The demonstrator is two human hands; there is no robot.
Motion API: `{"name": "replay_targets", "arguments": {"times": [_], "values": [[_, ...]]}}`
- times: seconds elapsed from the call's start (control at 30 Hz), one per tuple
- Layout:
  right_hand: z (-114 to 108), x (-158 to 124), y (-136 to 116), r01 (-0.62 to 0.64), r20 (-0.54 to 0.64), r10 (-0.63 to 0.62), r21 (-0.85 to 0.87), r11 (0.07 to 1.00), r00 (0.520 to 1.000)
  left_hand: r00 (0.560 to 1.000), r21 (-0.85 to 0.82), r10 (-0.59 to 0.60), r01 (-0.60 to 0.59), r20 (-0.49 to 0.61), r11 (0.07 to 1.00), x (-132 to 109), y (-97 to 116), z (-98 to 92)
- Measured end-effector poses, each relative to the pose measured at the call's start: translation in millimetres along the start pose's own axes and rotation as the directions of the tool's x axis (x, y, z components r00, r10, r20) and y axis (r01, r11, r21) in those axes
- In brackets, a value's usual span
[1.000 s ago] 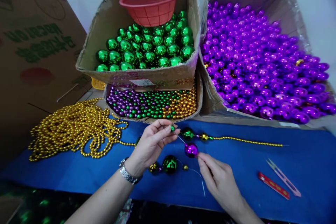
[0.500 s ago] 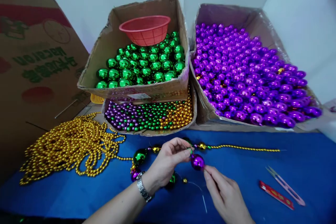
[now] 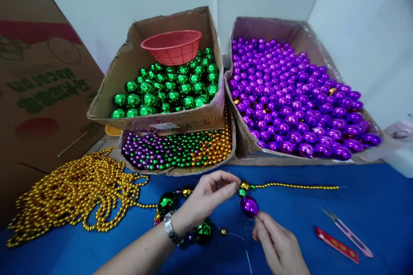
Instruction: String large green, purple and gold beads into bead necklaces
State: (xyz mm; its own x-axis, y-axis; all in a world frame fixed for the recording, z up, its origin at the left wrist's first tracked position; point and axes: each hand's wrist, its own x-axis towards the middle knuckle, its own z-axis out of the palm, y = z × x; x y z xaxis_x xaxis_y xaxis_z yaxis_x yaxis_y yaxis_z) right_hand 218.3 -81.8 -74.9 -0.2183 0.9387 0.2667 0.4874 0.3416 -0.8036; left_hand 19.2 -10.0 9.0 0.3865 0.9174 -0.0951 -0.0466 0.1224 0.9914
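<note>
My left hand (image 3: 206,197), with a metal watch on the wrist, is pinched on a thin needle or wire just above a small green bead (image 3: 241,192). Below it hangs a large purple ball (image 3: 249,206). My right hand (image 3: 277,245) is closed just under the purple ball, fingers pinched on the thread. A strung line with large green balls (image 3: 167,202), gold beads and a thin gold bead strand (image 3: 293,187) lies on the blue table (image 3: 322,215).
A box of green balls (image 3: 164,90) holds a red basket (image 3: 171,46). A box of purple balls (image 3: 290,94) stands at the right. A tray of small mixed beads (image 3: 177,151) lies in front. Gold bead chains (image 3: 74,189) pile left. Snips (image 3: 346,231) and a red tool (image 3: 337,245) lie right.
The purple ball has slid down the thread toward my right hand. Both hands have shifted lower and slightly right in view as the camera tilted up.
</note>
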Motion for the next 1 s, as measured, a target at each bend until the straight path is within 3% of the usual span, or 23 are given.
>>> {"name": "replay_targets", "arguments": {"times": [0.07,0.13,0.23,0.3,0.47,0.63,0.8,1.0], "values": [[-2,0,-1,-0.018,-0.006,0.018,0.02,1.0,1.0,0.997,0.1,0.057,-0.051,-0.061,0.994,8,7,-15.1],[-3,1,-1,-0.033,-0.014,0.034,0.036,0.999,0.999,0.983,0.314,0.133,-0.087,-0.13,0.945,21,13,-33.3],[-3,1,-1,-0.023,-0.023,0.024,0.046,0.999,0.999,0.974,0.732,0.206,-0.073,-0.094,0.677,47,14,-58.7],[-3,0,-1,-0.009,-0.027,0.01,0.048,0.999,1.0,0.982,0.863,0.183,-0.058,-0.041,0.502,65,10,-70.3],[-6,-3,-1,0.0,-0.049,0.002,0.052,0.999,0.999,0.998,0.965,0.06,-0.004,-0.012,0.261,100,-7,-78.6],[-11,-4,-1,-0.046,-0.057,0.05,0.073,0.996,0.997,0.999,0.996,0.002,-0.04,0.04,0.078,114,-15,-74.1],[-9,-2,4,-0.006,-0.074,0.012,0.084,0.996,0.997,0.995,0.995,0.03,-0.097,0.097,0.009,111,-2,-75.5],[-11,-2,9,-0.002,-0.05,0.007,0.086,0.996,0.999,0.993,0.996,0.085,-0.09,0.088,0.022,102,27,-91.6]]}}
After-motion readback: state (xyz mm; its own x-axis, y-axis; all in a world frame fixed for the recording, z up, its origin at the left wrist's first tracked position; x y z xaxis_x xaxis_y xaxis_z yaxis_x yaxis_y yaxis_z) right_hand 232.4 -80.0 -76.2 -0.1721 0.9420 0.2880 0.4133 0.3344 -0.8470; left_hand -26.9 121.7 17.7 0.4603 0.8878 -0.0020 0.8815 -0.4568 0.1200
